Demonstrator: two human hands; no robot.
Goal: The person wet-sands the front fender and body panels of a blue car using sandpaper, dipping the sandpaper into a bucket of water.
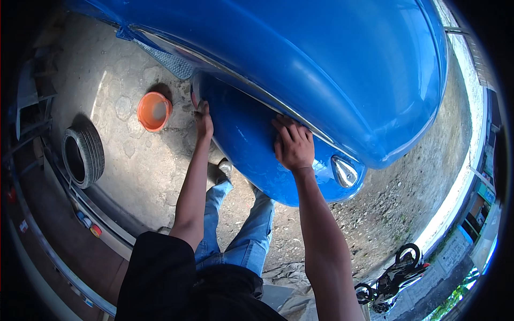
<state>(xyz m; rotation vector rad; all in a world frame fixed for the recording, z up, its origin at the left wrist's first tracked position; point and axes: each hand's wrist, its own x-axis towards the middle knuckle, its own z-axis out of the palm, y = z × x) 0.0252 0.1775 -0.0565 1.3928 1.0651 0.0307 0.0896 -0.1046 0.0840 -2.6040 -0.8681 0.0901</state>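
Note:
A glossy blue car fender [245,120] curves in front of me, with scattered pale marks on its paint. At its left rim my left hand [204,122] rests against the edge, fingers pointing up. My right hand [296,142] lies on top of the fender with bent fingers, close to the trim line beside the blue car body [281,48]. Whether anything sits beneath the right palm is hidden. A chrome teardrop-shaped lamp housing [344,171] is mounted on the fender to the right of that hand.
An orange bucket [154,112] holding cloudy liquid stands on the concrete floor at left. Farther left is a tire [83,157]. Crumpled sheeting [295,277] lies near my legs. A motorcycle [391,279] is at lower right. A textured running board [172,64] extends beyond the fender.

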